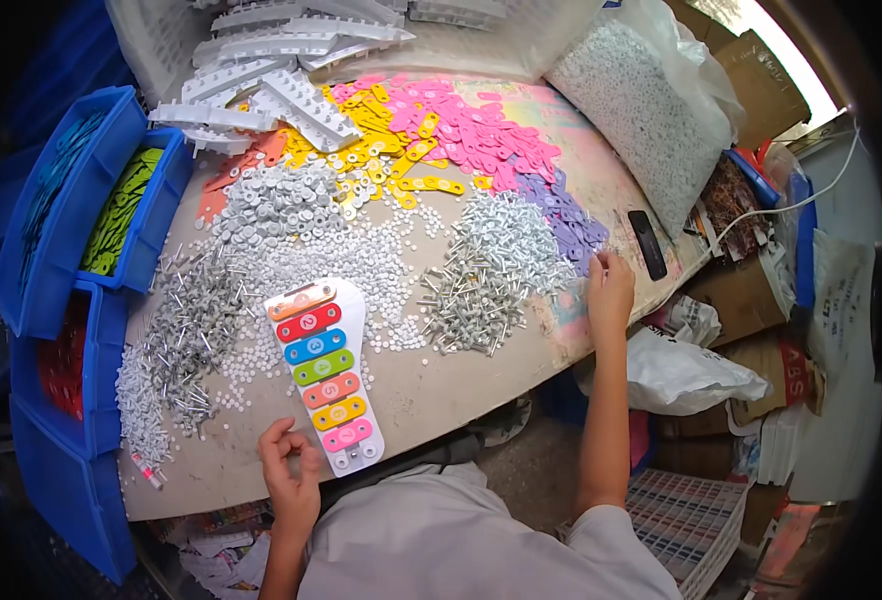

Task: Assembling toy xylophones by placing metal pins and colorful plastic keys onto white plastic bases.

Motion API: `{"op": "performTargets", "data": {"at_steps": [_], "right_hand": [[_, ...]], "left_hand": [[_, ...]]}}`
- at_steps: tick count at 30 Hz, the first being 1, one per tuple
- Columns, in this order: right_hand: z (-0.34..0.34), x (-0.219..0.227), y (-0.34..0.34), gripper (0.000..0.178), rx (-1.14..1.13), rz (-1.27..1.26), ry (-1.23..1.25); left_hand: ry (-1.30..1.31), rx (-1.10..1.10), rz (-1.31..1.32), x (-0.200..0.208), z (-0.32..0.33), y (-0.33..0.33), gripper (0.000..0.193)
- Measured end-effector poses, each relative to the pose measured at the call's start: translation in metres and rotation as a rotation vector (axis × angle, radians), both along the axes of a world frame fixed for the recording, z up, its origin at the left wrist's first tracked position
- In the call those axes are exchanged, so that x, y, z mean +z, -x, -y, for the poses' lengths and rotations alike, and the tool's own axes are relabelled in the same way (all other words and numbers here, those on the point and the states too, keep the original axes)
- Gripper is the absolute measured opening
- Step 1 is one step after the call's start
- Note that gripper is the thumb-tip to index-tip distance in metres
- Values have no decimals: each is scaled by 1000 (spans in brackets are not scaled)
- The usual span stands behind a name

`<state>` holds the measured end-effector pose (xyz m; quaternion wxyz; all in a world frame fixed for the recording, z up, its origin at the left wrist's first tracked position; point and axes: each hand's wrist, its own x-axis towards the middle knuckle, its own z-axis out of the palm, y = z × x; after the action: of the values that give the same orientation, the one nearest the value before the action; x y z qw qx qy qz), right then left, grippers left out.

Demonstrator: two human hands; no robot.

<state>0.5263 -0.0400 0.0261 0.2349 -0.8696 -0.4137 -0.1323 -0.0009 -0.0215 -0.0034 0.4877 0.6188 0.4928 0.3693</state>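
Note:
A toy xylophone (359, 330) lies on the table in front of me, its white base carrying several coloured metal bars. The narrow near end shows two bare round posts. Just left of that end is my left hand (291, 475), fingers loosely curled and apart, with nothing visible in them. My right hand (611, 285) is stretched out to the right edge of a pile of purple bars (561, 215). Its fingertips are drawn together at the outermost bars; what lies between them is hidden.
Pink bars (471, 125), yellow bars (376, 140), silvery screws (501, 240) and white washers (361, 270) lie heaped on the table. Blue bins (111, 370) stand left, white bases (291, 90) at the back. A phone (647, 244) and a bulging plastic sack (641, 110) are at right.

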Motion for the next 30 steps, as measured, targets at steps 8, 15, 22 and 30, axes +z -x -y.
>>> {"op": "performTargets", "data": {"at_steps": [8, 15, 22, 30], "right_hand": [[1, -31, -33, 26, -89, 212, 243], [7, -4, 50, 19, 186, -785, -368], [20, 60, 252, 17, 544, -1363, 43], [23, 73, 303, 19, 987, -1025, 397]], "left_hand": [[13, 10, -41, -4, 2, 3, 42], [81, 83, 33, 15, 4, 1, 36], [-306, -117, -167, 44, -4, -8, 7], [-421, -325, -229, 61, 3, -7, 12]]}}
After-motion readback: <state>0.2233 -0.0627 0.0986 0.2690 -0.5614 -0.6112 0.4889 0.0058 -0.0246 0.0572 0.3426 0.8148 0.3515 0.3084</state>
